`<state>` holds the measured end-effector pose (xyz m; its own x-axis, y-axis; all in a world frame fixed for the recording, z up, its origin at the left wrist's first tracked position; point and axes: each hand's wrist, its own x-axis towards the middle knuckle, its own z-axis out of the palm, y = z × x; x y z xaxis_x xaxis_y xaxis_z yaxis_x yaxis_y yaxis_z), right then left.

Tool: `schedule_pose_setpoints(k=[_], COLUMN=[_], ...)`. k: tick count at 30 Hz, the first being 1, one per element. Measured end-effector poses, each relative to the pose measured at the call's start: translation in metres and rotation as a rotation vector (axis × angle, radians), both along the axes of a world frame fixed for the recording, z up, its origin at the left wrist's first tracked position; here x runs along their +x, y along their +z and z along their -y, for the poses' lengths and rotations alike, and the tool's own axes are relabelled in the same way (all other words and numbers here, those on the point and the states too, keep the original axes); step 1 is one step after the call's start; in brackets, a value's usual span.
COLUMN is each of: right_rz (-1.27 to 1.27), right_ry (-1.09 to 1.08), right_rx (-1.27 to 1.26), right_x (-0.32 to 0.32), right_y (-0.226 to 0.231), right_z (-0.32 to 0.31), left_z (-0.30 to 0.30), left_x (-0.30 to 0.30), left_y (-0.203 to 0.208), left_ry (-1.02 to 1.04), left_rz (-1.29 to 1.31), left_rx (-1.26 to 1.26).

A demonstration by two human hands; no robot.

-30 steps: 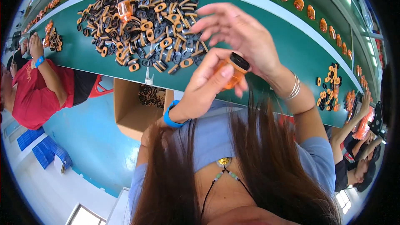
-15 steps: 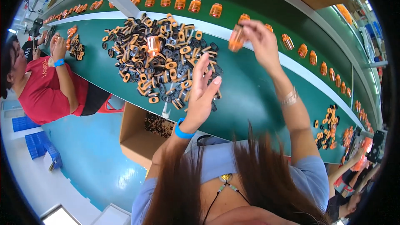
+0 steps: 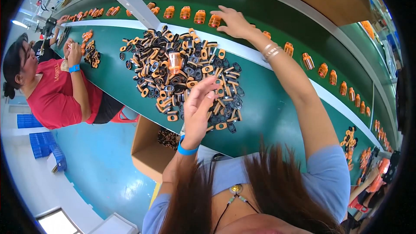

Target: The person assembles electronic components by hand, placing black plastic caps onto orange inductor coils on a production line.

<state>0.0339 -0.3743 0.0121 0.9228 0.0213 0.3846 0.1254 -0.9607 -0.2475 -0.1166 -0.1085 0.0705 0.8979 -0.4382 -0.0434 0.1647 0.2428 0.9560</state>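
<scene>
My right hand (image 3: 236, 22) reaches over the far belt, thumb and fingers apart beside a see-through orange bottle-shaped casing (image 3: 215, 20). Whether the fingertips touch it cannot be made out. My left hand (image 3: 198, 106), a blue band at its wrist, hovers over the near edge of a heap of small black and orange oval rings (image 3: 167, 80). Its fingers are loosely bent and apart, with nothing visible in them. Another orange casing (image 3: 174, 62) stands on top of the heap.
Several orange casings (image 3: 323, 70) line the green belt (image 3: 260, 4) beyond a white rail (image 3: 249, 54). A slanted post (image 3: 125, 0) rises at the heap's far side. Below the table edge sits a cardboard box (image 3: 149, 151) with small parts. A person in red (image 3: 65, 91) works at left.
My right hand has gone from over the table, where it held an orange casing, to the far belt with fingers spread. My left hand has drawn back slightly. The whole view has shifted.
</scene>
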Motion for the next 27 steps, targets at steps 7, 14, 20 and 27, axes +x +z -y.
schedule_pose_setpoints(k=[7,14,20,27], right_rz=[-0.342,-0.989,-0.164,-0.268], right_ry=[0.324,0.596,0.218,0.141], right_rx=[0.651,1.31,0.265,0.49], right_x=[-0.03,-0.189,-0.169,-0.181], right_y=[0.041,0.091,0.039,0.026], right_z=[-0.012,-0.086,-0.039,-0.025], left_z=[-0.021,-0.02,-0.032,-0.044], left_x=[0.002,-0.015,-0.052,-0.081], left_y=[-0.007,0.002,-0.006,-0.01], left_ry=[0.107,-0.113,0.147,0.079], left_rz=[0.448,0.561,0.195,0.133], left_rx=[0.238,0.346,-0.095,-0.018])
